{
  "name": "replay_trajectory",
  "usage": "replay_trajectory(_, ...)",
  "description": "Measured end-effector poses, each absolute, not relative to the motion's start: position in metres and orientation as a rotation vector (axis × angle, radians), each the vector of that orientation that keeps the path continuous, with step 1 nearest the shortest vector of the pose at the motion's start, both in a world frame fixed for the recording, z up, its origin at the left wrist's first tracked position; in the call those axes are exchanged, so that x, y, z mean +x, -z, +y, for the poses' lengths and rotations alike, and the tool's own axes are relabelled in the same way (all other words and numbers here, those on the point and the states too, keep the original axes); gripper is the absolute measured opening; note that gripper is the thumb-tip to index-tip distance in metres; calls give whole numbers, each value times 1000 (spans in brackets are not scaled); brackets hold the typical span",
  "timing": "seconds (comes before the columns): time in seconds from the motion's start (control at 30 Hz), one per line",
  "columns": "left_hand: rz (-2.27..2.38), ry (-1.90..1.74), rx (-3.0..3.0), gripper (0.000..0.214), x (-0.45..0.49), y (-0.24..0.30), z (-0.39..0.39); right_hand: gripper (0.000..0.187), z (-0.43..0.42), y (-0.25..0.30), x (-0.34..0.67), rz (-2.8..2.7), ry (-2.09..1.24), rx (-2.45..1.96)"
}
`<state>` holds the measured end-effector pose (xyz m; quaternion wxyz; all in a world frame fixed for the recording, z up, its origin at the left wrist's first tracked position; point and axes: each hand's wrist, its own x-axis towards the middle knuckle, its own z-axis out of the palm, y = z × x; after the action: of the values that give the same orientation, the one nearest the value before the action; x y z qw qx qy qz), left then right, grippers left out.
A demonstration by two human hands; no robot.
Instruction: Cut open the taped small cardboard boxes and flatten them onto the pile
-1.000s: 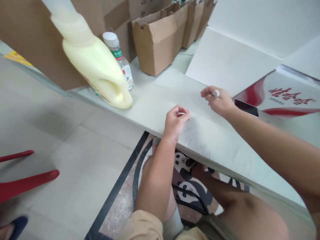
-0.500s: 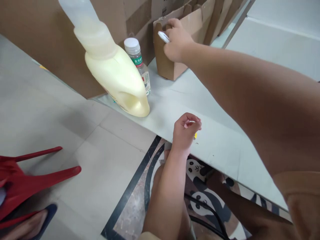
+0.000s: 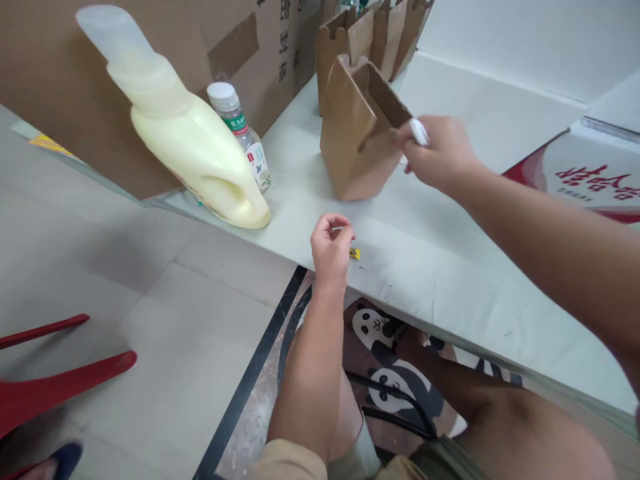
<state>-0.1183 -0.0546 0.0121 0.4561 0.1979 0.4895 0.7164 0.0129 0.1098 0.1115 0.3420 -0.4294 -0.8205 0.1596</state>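
Observation:
My right hand point(image 3: 440, 155) grips the rim of an open brown cardboard box point(image 3: 356, 137) and holds it tilted above the white table point(image 3: 440, 267). A small white object, maybe a cap or marker end, sticks out between that hand's fingers. My left hand point(image 3: 330, 247) rests at the table's near edge with its fingers curled in a pinch; what it holds is too small to make out. A tiny yellow scrap point(image 3: 355, 253) lies on the table just right of it.
A large pale yellow jug point(image 3: 190, 150) and a small clear bottle with a white cap point(image 3: 240, 130) stand at the table's left end. More brown boxes point(image 3: 380, 33) line the back. A red-and-white printed sheet point(image 3: 590, 177) lies right. A red chair point(image 3: 55, 380) stands at lower left.
My right hand reached to the row of boxes at the back, took one and pulled it toward me, tilted. My left hand stayed pinched at the table edge.

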Motion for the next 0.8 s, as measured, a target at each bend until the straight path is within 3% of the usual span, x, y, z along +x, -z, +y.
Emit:
replay_trajectory(0.07, 1227, -1828, 482, 16, -116, -12, -53, 18, 65, -117, 65, -2150, -320, -1303)
replay_trajectory(0.2, 1252, -1875, 619, 19, -103, -11, -49, 29, -24, -115, 162, -2097, -194, -1129)
replay_trajectory(0.37, 1041, -1789, 1065, 36, -69, -14, -48, 21, -95, -94, 222, -1997, -104, -1091)
replay_trajectory(0.47, 957, -1722, 1288, 46, -45, -19, -49, 30, -110, -84, 228, -1909, -30, -1055)
replay_trajectory(0.63, 1240, -1642, 1511, 77, -13, -20, -48, 31, -107, -74, 242, -1794, -36, -1033)
replay_trajectory(0.8, 1358, -1657, 1619, 64, 17, -14, -51, 26, -92, -60, 257, -1543, -25, -1080)
